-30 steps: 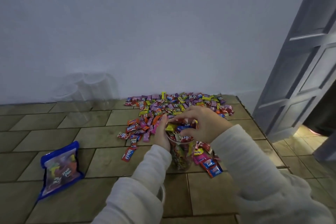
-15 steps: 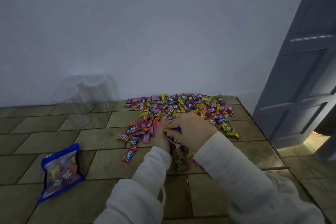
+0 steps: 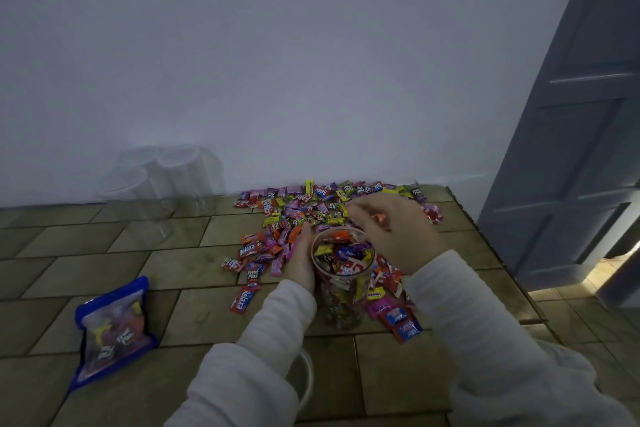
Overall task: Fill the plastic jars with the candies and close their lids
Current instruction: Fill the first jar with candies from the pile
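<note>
A clear plastic jar stands on the tiled floor, filled almost to its rim with wrapped candies. My left hand grips the jar's left side near the top. A spread of colourful candies lies behind and around the jar, up to the wall. My right hand hovers over the pile just behind and right of the jar's mouth, its fingers curled down, with an orange candy showing between them. A translucent lid lies on the floor, partly hidden under my left sleeve.
Several empty clear jars stand against the wall at the back left. A blue candy bag lies on the tiles at the front left. A grey door stands open on the right, where the tiled platform's edge drops off.
My right hand has lifted off the jar's mouth and moved back and to the right over the candy pile. The jar's open top shows again. My left hand has stayed on the jar.
</note>
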`<state>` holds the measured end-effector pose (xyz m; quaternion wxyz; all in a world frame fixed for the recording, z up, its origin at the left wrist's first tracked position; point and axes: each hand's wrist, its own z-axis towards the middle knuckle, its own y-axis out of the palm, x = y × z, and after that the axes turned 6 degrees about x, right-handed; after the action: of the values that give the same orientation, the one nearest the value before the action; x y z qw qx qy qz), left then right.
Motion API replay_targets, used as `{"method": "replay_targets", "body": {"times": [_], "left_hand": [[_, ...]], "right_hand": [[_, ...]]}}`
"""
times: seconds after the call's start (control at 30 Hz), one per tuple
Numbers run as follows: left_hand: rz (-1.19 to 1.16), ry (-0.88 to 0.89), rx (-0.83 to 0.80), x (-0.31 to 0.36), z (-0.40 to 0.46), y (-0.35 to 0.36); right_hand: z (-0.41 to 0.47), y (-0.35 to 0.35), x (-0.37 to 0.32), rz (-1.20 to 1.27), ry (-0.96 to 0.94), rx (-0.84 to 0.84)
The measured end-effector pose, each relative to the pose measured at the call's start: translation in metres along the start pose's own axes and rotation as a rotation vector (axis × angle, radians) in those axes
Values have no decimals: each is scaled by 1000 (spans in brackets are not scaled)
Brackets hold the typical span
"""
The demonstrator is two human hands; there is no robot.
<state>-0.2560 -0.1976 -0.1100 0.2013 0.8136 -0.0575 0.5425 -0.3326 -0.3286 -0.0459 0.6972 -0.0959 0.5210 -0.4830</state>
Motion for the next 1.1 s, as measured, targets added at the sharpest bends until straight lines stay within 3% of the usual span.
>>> {"method": "replay_targets", "body": {"times": [0.07,0.13,0.2,0.3,0.37,0.53,0.73,1.1], "left_hand": [[83,49,17,2,3,-6],[362,211,40,1,13,-16],[800,352,23,-9,32,-27],[1449,315,-11,-17,48,-37],[1612,255,-19,-18,47,-40],[1566,211,-38,-5,23,-28],[1548,250,68,-1,12,-17],[1262,218,171,-2,24,-34]], "right_hand": [[-6,-10,8,-33,55,56],[-10,-7,24,-195,224,-119],[-19,4,38,-337,400,-382],[-32,20,50,-474,496,-628],[-36,32,56,-503,491,-643],[-35,52,75,-457,457,-506],[-34,64,86,-447,483,-454],[-30,63,90,-474,460,-429]]}}
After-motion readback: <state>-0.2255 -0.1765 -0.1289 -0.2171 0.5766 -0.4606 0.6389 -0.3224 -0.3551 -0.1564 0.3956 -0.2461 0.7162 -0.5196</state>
